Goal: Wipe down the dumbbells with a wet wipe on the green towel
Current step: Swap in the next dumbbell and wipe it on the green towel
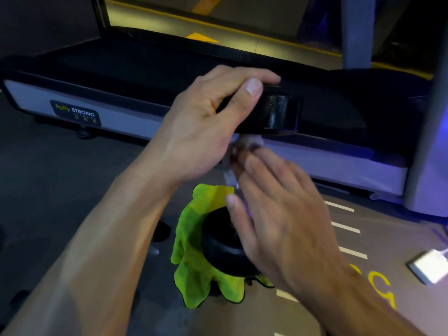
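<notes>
Nearest you, a black dumbbell stands on end on the crumpled green towel, which lies on the grey floor. Off to the right on that floor sits a white wet-wipe pack, beside yellow lettering and white dashes.

Your right hand hovers above the standing dumbbell, blurred, its fingers straight and close together with a crumpled wet wipe under them; the wipe's top touches the underside of the raised dumbbell.

Above it, your left hand holds a second black dumbbell in the air, roughly level, fingers curled over the top and thumb pressed on the near side. Its exposed end glistens wet.

Beyond both hands runs a treadmill with a dark deck, a grey side rail and a "BODY STRONG" label.
</notes>
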{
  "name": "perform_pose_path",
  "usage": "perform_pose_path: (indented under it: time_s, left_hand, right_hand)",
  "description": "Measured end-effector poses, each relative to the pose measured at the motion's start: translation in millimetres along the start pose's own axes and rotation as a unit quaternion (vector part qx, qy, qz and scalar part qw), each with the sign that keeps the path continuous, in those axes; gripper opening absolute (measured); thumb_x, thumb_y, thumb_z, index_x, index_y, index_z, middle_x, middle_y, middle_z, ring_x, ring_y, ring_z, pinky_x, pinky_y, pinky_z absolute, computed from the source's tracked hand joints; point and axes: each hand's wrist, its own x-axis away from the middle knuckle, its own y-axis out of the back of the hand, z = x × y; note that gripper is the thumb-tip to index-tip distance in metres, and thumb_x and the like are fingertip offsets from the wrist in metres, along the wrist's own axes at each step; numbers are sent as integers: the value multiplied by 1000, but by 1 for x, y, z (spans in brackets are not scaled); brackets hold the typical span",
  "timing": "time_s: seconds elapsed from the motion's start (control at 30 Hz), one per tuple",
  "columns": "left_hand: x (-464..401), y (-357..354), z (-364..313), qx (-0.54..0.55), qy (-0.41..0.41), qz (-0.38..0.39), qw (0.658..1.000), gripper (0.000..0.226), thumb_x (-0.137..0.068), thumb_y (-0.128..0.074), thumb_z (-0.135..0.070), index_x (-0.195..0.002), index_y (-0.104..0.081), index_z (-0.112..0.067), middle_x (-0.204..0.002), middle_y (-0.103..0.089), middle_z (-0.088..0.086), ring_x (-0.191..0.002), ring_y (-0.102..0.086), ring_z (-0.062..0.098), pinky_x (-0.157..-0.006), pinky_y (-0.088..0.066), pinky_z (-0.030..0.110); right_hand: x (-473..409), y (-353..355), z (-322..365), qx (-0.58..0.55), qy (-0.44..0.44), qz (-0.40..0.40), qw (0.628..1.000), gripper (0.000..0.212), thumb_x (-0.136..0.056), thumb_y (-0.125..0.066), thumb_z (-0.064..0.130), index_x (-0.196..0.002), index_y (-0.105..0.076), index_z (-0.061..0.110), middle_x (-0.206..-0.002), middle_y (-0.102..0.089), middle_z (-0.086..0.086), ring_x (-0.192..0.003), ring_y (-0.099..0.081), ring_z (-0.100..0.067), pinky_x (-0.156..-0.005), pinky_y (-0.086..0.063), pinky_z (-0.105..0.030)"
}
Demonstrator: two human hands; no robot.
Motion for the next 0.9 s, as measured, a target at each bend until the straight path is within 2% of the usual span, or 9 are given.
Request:
perform_pose_path:
  time_s: [0.07, 0.23, 0.4, 0.53, 0.6, 0.73, 0.9]
  left_hand:
    - [-1, 0, -1, -4, 2, 1, 1000, 28, -109, -44, -37, -125, -66, -42, -123, -66, -11, -124, -59, 7, -111, -45, 34]
    - [2, 1, 0, -2, 4, -3, 1000, 28, -109, -45, -38, -126, -67, -45, -125, -66, -16, -128, -58, 9, -114, -43, 42]
    - [1, 0, -2, -11, 2, -1, 1000, 30, -109, -44, -38, -127, -67, -41, -124, -66, -13, -126, -58, 8, -113, -44, 42]
    - [1, -1, -1, -12, -3, -5, 1000, 28, -108, -44, -41, -125, -66, -45, -124, -67, -14, -127, -58, 11, -113, -44, 44]
    - [1, -2, -1, -11, -4, -3, 1000, 28, -108, -44, -42, -125, -65, -48, -123, -66, -15, -128, -58, 12, -114, -43, 44]
    - [-1, -4, -4, -17, -5, 5, 1000, 29, -108, -42, -43, -125, -66, -46, -122, -65, -15, -127, -58, 12, -113, -44, 44]
    - [1, -6, -4, -8, -16, 1, 1000, 28, -107, -45, -42, -124, -66, -46, -124, -68, -16, -128, -57, 15, -114, -42, 42]
  right_hand:
    - [-7, 0, 0, 7, -11, -11, 1000, 44, -107, -42, 35, -126, -68, 5, -138, -62, -11, -138, -49, -30, -112, -38, -43]
    - [28, -4, 10, -8, 14, 47, 999, 53, -106, -42, 40, -145, -56, 8, -157, -48, -1, -150, -37, -20, -118, -34, -39]
    - [-8, -3, 4, 11, -13, -14, 1000, 52, -108, -41, 40, -129, -66, 0, -139, -63, -13, -141, -47, -31, -116, -38, -47]
    - [21, -8, 13, 15, 23, 48, 998, 57, -109, -37, 43, -140, -59, 1, -151, -55, -8, -152, -35, -23, -121, -33, -43]
    - [20, -8, 8, 18, 39, 49, 998, 55, -109, -36, 43, -133, -65, 3, -145, -60, -8, -148, -41, -24, -120, -33, -43]
    - [-15, -5, -3, 52, 19, -1, 998, 54, -109, -39, 43, -118, -72, 1, -126, -69, -13, -136, -50, -30, -118, -33, -45]
    - [34, -11, 7, 21, 75, 64, 995, 58, -108, -37, 46, -132, -66, 3, -140, -64, -7, -148, -41, -23, -119, -35, -43]
